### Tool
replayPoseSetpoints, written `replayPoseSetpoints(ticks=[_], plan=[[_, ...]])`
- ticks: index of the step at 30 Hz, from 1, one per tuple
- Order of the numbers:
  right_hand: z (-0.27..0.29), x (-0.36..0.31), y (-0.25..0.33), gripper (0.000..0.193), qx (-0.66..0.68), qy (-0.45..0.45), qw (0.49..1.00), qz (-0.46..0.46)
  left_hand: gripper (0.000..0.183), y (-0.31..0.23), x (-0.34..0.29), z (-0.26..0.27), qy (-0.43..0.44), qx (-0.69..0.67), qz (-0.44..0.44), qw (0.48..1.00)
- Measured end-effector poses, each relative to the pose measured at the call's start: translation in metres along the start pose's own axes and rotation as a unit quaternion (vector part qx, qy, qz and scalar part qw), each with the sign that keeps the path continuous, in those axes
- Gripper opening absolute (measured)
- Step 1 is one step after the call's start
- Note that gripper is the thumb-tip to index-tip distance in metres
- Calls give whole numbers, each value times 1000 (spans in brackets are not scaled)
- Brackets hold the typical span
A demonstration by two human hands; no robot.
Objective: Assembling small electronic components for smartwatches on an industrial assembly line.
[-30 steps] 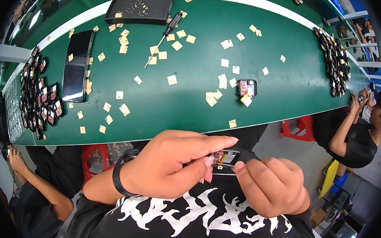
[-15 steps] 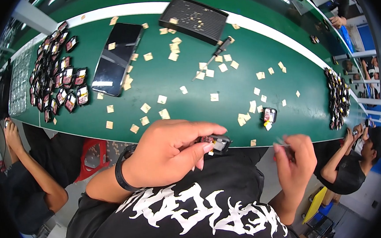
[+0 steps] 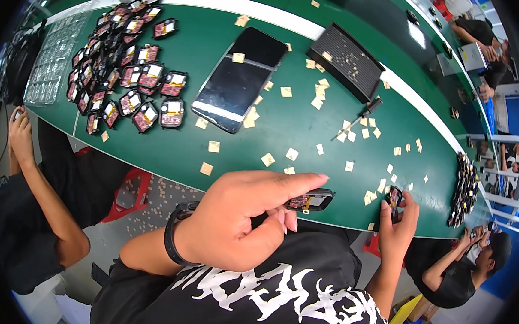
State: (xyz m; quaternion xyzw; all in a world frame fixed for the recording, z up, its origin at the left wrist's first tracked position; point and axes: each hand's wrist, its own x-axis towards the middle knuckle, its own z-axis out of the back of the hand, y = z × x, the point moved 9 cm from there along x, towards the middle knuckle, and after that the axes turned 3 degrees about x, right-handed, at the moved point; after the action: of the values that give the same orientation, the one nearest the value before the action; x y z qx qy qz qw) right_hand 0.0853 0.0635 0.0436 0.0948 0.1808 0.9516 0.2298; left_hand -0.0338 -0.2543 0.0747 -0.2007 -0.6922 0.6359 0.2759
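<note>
Brought down to a second small black case (image 3: pixel 395 195) on the green table (image 3: pixel 305 122) since the earlier frame is the right hand (image 3: pixel 398 232). Nearest, a dark band (image 3: pixel 171 240) is worn on the left wrist. By the left hand (image 3: pixel 239 220), an open small black case (image 3: pixel 319 199) is gripped at one end, just past the table edge, with red and grey parts shown inside. The second case is reached by the right thumb and fingers, one at each side, but it is partly hidden, so whether it is grasped cannot be told. Farther on, little pale squares (image 3: pixel 268 159) are scattered about. A big black phone (image 3: pixel 239 90) is laid flat, and a heap of cases (image 3: pixel 151 73) is piled to its left. To the phone's right, a screwdriver (image 3: pixel 372 107) is left touching or just beside a black tray (image 3: pixel 359 83).
</note>
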Motion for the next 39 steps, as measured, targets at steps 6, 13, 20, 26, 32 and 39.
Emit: replayPoseSetpoints(ticks=[6,13,20,26,32,39], plan=[[1,7,-13,42,23,-6,999,39,35,1,-10,33,-146,163,-37,975],[-5,22,-37,37,80,27,996,10,27,22,-62,100,-315,263,25,911],[3,25,-10,38,-9,-9,977,212,25,13,-94,128,-379,385,74,838],[12,22,-10,32,-31,8,968,248,30,-2,-77,109,-356,619,92,694],[21,3,44,33,-29,-54,931,361,33,-16,-42,49,-296,536,-69,788],[35,-44,122,25,7,-59,833,551,40,57,30,-109,109,-238,229,937]])
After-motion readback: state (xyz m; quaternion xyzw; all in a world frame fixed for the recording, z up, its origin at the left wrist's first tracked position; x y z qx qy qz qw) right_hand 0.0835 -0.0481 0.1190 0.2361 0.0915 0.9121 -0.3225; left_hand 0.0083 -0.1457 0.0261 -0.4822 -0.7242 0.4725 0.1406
